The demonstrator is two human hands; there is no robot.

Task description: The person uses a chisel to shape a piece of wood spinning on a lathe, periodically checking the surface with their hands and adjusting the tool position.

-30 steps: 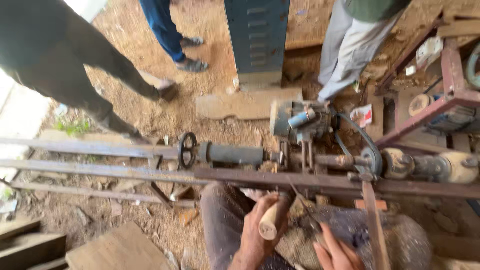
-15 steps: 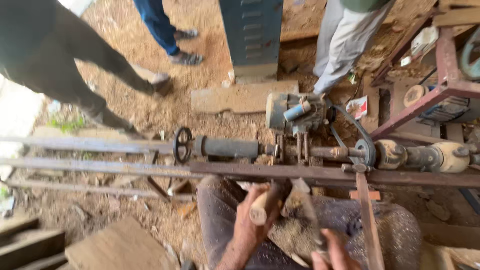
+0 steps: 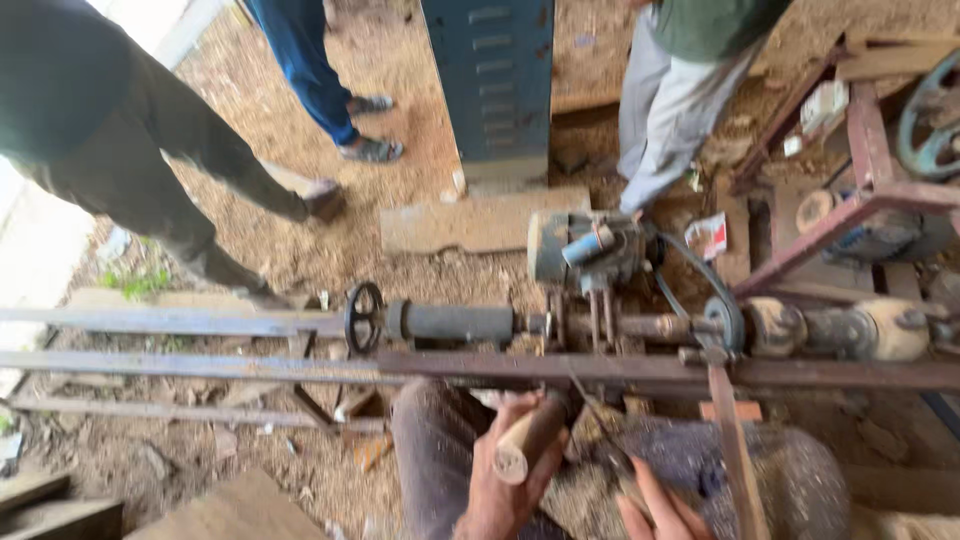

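Note:
My left hand (image 3: pixel 505 480) grips the round wooden handle (image 3: pixel 522 447) of a turning chisel, whose thin metal blade (image 3: pixel 590 400) runs up toward the lathe's front rail (image 3: pixel 300 362). At the bottom edge my right hand (image 3: pixel 655 510) has its fingers spread beside the blade, half cut off by the frame. Past the rail sits the lathe: a tailstock with a black handwheel (image 3: pixel 363 317), a dark workpiece (image 3: pixel 625 326) on the spindle, a grey motor (image 3: pixel 590 248) and a belt pulley (image 3: pixel 725 322). Sawdust coats my trousers (image 3: pixel 430 440).
Three people stand across the lathe: dark trousers (image 3: pixel 150 170) at left, blue jeans (image 3: pixel 305 60) at the back, grey trousers (image 3: pixel 665 110) near the motor. A blue-grey metal cabinet (image 3: pixel 490 80) stands behind a wooden plank (image 3: pixel 470 222). A rusty red frame (image 3: pixel 860 200) fills the right; wood shavings cover the ground.
My left hand with the chisel handle has shifted slightly left and up toward the rail. The view has tilted, sliding the lathe lower and the right hand further into sight.

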